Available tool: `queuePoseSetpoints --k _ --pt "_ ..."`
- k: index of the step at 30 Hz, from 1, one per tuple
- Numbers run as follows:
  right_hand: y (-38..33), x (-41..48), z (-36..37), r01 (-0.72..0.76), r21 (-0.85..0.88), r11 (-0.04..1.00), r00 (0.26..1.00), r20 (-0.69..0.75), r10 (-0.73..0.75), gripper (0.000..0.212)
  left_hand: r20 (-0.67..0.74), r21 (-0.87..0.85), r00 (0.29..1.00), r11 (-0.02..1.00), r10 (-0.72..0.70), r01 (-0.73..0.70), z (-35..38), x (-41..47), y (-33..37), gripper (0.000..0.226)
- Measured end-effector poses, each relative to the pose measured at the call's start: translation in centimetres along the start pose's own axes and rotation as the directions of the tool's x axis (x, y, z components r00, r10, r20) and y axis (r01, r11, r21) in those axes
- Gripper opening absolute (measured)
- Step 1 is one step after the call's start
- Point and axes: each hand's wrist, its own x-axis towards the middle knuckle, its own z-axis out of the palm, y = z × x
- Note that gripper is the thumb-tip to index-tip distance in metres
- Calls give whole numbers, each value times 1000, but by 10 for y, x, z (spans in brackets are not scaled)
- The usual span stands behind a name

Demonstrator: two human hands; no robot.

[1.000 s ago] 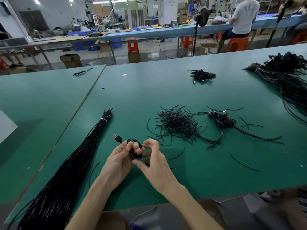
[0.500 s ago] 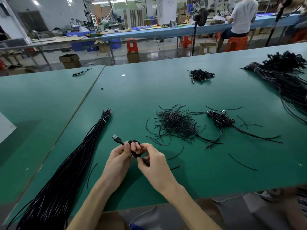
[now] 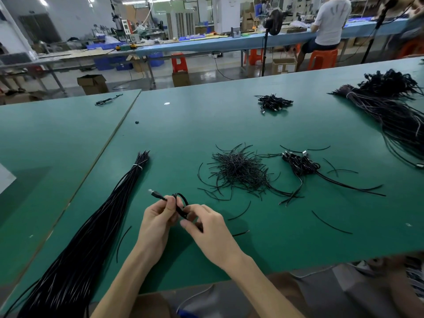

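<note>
Coiled USB cable (image 3: 181, 204): a small black coil is held just above the green table (image 3: 229, 125), near its front edge, between the two hands.
USB plug (image 3: 153, 193): the cable's plug end is seen sticking out up and to the left, past the left fingers.
Left hand (image 3: 158, 218): its fingers are curled round the left side of the coil, with the thumb pressed against it.
Right hand (image 3: 207, 228): the lower end of the coil is pinched between thumb and curled fingers; whether a tie is also held there cannot be told.
Long cable bundle (image 3: 91, 226): a thick sheaf of straight black cables, bound near its far end, is laid out to the left of the hands.
Pile of black ties (image 3: 238, 171): loose short pieces are heaped beyond the right hand.
Heap of coiled cables (image 3: 300, 165): finished coils are piled just right of the ties.
Farther heap (image 3: 273, 103): more coiled cables are set well beyond.
Large cable bundle (image 3: 394, 115): it is spread along the table's right end.
Loose tie (image 3: 330, 222): a single piece is left lying to the right of the hands.
</note>
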Motion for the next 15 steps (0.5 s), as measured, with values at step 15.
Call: queuePoseSetpoints --k 15 --pt "-3 0 -5 -5 101 995 998 66 -2 25 57 23 998 1000 -10 8 -8 2 -4 52"
